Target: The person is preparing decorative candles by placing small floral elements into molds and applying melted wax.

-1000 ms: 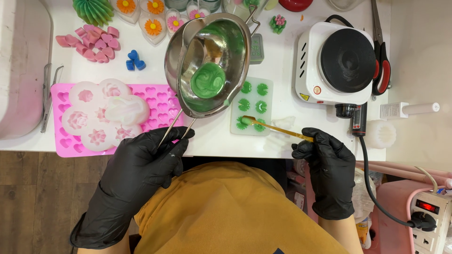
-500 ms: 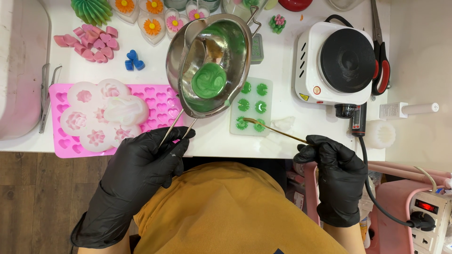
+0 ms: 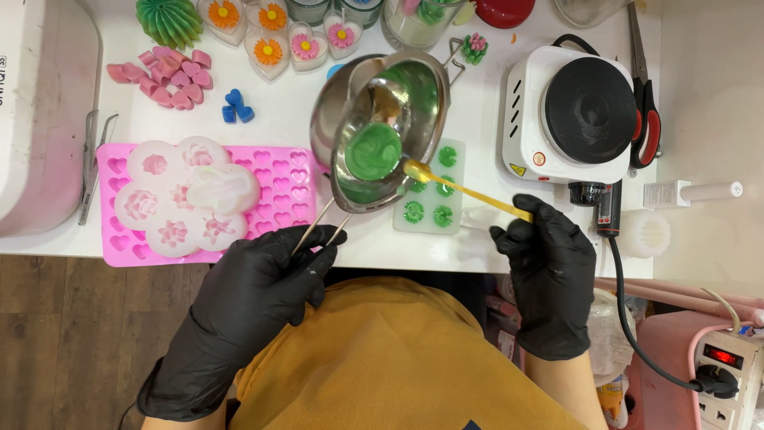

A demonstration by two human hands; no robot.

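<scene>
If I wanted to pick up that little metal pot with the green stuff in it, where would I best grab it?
By its thin wire handle, from the near side of the table, as the left hand does. The handle juts out from the metal pot toward the person, well away from the green liquid. The bowl is round, smooth and tilted, so it probably offers a poorer hold.

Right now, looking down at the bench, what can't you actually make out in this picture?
- Head view: the small clear mold is partly hidden under the steel pot, so its cavity count is unknown.
- The jars along the top edge are cut off.
- The fingers of the left hand cover the end of the pot's wire handle.
- The tip of the yellow stick, held by the right hand, is too small to tell what is on it.
</scene>
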